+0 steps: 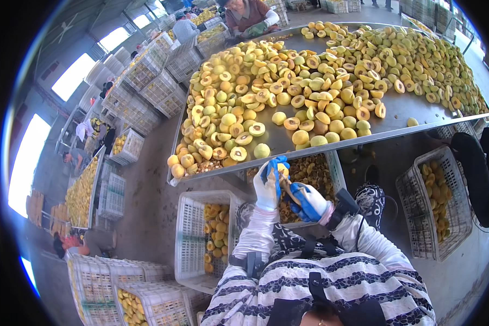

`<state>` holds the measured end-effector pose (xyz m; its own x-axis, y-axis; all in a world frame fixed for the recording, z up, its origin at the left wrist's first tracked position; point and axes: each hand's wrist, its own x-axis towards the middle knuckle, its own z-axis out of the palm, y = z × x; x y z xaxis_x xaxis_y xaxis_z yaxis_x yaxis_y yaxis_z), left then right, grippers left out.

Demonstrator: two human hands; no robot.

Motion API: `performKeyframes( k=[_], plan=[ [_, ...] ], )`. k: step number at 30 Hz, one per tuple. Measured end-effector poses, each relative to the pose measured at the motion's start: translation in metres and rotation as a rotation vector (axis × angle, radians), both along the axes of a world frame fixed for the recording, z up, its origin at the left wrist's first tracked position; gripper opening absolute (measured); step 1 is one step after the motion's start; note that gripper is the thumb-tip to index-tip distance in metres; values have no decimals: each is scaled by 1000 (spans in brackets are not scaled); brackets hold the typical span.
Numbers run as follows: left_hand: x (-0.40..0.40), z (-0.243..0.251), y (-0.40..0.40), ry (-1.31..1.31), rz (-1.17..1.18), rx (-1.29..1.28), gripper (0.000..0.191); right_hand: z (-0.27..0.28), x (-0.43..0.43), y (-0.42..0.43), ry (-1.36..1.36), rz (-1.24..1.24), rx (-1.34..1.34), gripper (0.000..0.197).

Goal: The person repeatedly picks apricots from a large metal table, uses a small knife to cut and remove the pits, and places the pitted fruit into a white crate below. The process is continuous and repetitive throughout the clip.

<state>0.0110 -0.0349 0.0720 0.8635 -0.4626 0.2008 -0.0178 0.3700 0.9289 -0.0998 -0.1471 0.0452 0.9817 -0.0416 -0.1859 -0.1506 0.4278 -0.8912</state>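
Note:
Both my hands wear white gloves with blue palms and meet just beyond the near edge of a metal table (pixel 393 131). My left hand (pixel 272 179) holds a yellow halved fruit (pixel 284 168), which looks like an apricot or peach. In my right hand (pixel 307 200) is a tool with a wooden-looking handle (pixel 290 190), its tip at the fruit; the fingers hide part of it. Halved fruits (pixel 244 139), many with pits in them, are heaped on the table. Under my hands a crate (pixel 337 173) holds brownish scraps.
A white plastic crate (pixel 205 195) with fruit halves stands left of my legs, another (pixel 407 203) to the right. More crates (pixel 155 285) are at the lower left. A person (pixel 252 18) works across the table; another person's dark-clothed leg (pixel 470 175) is at the right.

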Motion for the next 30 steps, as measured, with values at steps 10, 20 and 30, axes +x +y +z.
performKeyframes(
  k=[10,20,30],
  plan=[
    [-18,-10,-8,-200,196,17,40,19,-11,4,18,165,348,39],
    [-20,-10,-20,410,58,150,40,-40,-8,4,-261,649,1464,36],
    [-12,-47,-25,516,81,246,42,-76,-12,4,172,392,1449,44]
  ],
)
